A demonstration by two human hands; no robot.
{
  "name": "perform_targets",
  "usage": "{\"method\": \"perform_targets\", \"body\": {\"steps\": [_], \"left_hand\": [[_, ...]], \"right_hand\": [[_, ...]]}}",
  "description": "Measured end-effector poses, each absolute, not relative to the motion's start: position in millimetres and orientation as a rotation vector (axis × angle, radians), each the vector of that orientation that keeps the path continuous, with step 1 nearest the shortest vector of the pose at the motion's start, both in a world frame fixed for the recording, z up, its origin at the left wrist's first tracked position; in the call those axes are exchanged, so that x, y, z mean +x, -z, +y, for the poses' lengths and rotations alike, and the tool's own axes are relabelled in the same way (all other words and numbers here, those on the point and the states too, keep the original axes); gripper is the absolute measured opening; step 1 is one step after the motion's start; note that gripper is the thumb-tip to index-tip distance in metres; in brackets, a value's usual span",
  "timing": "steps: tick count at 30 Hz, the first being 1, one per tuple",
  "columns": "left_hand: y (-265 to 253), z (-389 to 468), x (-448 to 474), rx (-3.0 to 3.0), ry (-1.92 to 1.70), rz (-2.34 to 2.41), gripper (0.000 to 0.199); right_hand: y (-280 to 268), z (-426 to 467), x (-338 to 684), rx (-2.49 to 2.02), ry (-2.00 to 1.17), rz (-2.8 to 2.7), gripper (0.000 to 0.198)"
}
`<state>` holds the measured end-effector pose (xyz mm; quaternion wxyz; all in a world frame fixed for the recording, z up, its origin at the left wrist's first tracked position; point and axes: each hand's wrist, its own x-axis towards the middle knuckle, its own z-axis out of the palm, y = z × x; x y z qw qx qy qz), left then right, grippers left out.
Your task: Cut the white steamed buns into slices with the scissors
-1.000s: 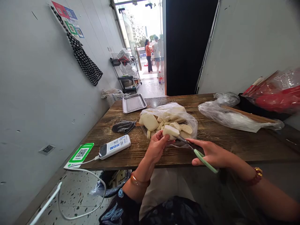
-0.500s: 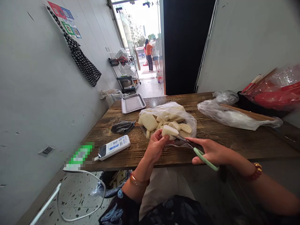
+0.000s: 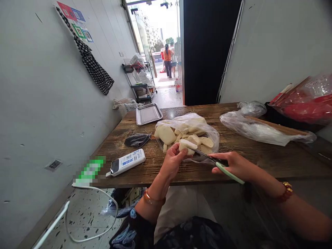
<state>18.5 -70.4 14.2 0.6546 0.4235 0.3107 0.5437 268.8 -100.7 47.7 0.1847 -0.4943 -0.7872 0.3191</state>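
Note:
A thick pale slice of spongy food (image 3: 187, 146), its exact kind unclear, is pinched in my left hand (image 3: 174, 156) between thumb and fingers. My right hand (image 3: 234, 166) grips scissors (image 3: 229, 173) with pale green handles, fingers and thumb around the loops. Their dark blades point left and meet the slice's right edge; the tips are hidden in or behind it. Just beyond both hands lies a clear plastic bag (image 3: 213, 133), spread open, holding several similar pale pieces (image 3: 166, 135), some large and rounded, some cut flat.
On the wooden table (image 3: 145, 176) lie a metal tray (image 3: 149, 114), a dark mesh cloth (image 3: 137, 139) and a white device with a screen (image 3: 127, 162). Plastic-wrapped sticks (image 3: 272, 126) and a red bundle (image 3: 308, 107) are at right. Two people (image 3: 168, 60) stand outside the doorway.
The scissors have closed further on the slice, my right thumb moving up towards the fingers and the green handle rising. A split in the slice looks wider. My left hand keeps its hold.

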Motion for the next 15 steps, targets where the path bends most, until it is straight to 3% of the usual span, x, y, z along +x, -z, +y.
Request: {"method": "perform_targets", "body": {"steps": [9,15], "left_hand": [[-14,-70,18,0.886,-1.204,0.657,0.041],[-13,-72,21,0.852,-1.212,0.649,0.044]], "right_hand": [[-39,-102,276,-1.450,-0.815,-2.257,0.056],[-48,-107,273,-1.421,-1.067,-2.234,0.080]]}}
